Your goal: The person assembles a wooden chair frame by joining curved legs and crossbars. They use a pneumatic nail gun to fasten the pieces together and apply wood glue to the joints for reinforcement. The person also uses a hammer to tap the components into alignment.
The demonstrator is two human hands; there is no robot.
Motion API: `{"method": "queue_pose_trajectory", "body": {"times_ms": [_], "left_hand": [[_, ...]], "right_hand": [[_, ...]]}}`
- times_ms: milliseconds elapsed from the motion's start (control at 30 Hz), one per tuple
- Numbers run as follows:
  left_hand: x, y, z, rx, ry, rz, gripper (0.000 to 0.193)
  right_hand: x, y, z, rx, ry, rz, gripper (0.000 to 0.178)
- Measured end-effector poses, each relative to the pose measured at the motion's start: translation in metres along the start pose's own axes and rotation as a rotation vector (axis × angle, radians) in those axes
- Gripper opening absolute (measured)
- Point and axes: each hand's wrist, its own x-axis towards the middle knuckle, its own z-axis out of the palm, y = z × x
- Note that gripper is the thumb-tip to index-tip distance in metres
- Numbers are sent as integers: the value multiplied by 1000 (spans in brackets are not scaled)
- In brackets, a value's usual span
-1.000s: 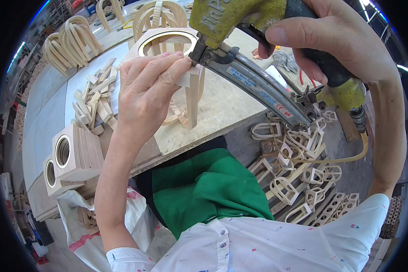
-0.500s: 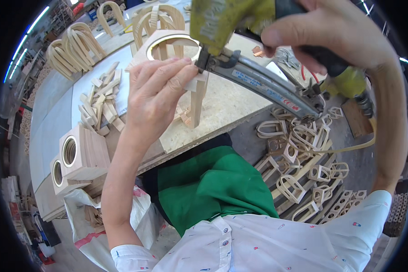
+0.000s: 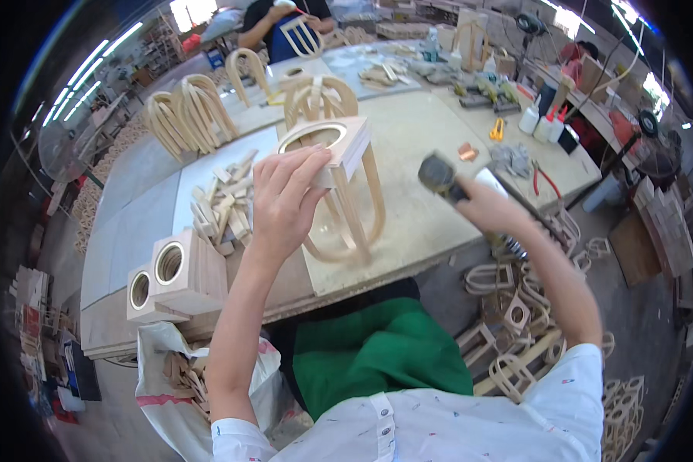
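Note:
My left hand (image 3: pixel 279 206) grips the near edge of a pale wooden frame (image 3: pixel 354 146), its fingers closed on the square top beside a round hole. Below that top, a bent-wood loop and a straight upright reach down to the tabletop. My right hand (image 3: pixel 491 206) is wrapped round the dark handle of a nail gun (image 3: pixel 439 177), apart from the frame and over the table's right part. Motion blurs the nail gun, and my hand hides part of its body. Left of my left hand lies a pile of small wood strips (image 3: pixel 227 202).
Stacked square blocks with round holes (image 3: pixel 192 266) stand at the table's near left. Bent loops (image 3: pixel 200 115) stand farther back. Glue bottles (image 3: pixel 543 123), yellow scissors (image 3: pixel 497 129) and red-handled pliers (image 3: pixel 545 181) lie at right. Finished-looking frames (image 3: pixel 516 312) heap below. A co-worker (image 3: pixel 289 31) sits across.
My right hand has drawn the nail gun off the frame, down and to the right. My left hand still holds the frame. The view has shifted to show more of the table's far side.

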Motion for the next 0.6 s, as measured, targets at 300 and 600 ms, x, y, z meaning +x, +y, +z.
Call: {"method": "queue_pose_trajectory", "body": {"times_ms": [300,600], "left_hand": [[5,13,-50,-312,68,-538,54],[-26,35,-56,-238,97,-368,57]], "right_hand": [[46,5,119,-412,125,-31,47],[51,12,156,-298,319,-119,48]]}}
